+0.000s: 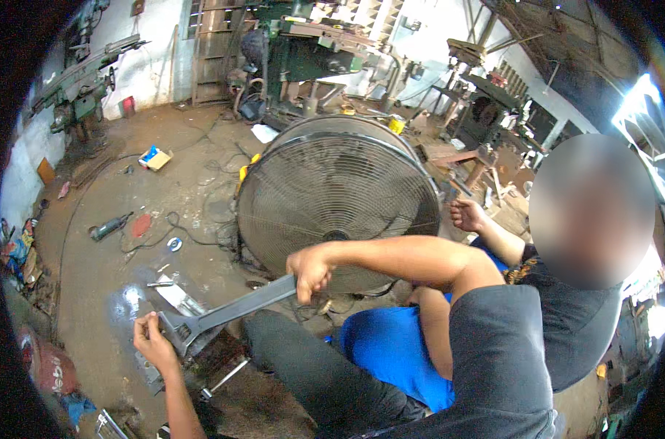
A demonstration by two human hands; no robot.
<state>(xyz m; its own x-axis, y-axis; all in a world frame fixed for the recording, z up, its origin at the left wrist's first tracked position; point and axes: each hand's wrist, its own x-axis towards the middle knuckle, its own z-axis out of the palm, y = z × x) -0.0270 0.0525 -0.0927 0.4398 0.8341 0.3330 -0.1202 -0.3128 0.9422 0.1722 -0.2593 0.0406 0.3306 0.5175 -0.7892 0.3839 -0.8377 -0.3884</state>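
A large grey adjustable wrench [230, 311] lies slanted low over the workshop floor, its jaw at the lower left. My right hand [310, 272] grips the end of its handle, with the grey-sleeved arm reaching in from the lower right. My left hand [153, 340] comes up from the lower edge, its fingers curled at the wrench's jaw over a metal part [219, 380] on the floor. What the jaw bites on is hidden.
A big round black floor fan [336, 190] stands just behind the wrench. A person in a black shirt crouches at the right, one hand [468, 216] by the fan. An angle grinder [109, 227] with its cable and a small box [155, 157] lie on the floor. Machines line the back wall.
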